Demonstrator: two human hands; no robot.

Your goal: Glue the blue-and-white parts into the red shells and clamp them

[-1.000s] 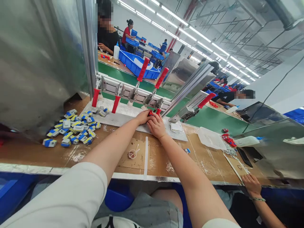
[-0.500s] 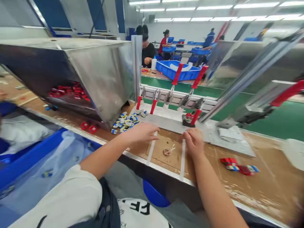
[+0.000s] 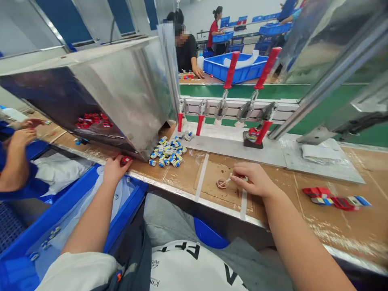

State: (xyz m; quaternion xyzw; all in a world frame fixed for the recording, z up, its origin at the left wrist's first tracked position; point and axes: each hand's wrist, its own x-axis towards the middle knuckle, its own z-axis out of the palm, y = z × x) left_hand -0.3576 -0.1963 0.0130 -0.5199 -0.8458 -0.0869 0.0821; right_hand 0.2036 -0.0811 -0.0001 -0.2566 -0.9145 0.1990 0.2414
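Red plastic shows between the fingertips of my left hand point(image 3: 113, 169): a small red part point(image 3: 125, 161), pinched at the bench edge just under the lip of the steel hopper point(image 3: 121, 93). From that hand, more red parts point(image 3: 92, 120) lie inside the hopper at about eleven o'clock, and the pile of blue, white and yellow pieces point(image 3: 168, 152) sits on the cardboard-covered bench point(image 3: 348, 226) at about two o'clock, close by.

My right hand point(image 3: 256, 180) rests on the bench, fingers loosely curled, its tips pinching a thin pale stick point(image 3: 228, 179) that dips into a small round cup point(image 3: 222, 184) at nine o'clock, just beside the fingertips. At twelve o'clock from that hand stands the row of toggle clamps with red handles point(image 3: 232, 69); the clamp at the row's right end point(image 3: 260, 133) presses on a small red piece. At three o'clock, well apart, lies a short row of red and blue pieces point(image 3: 333, 199). Below my left arm is a blue bin point(image 3: 60, 210) with a plastic liner.
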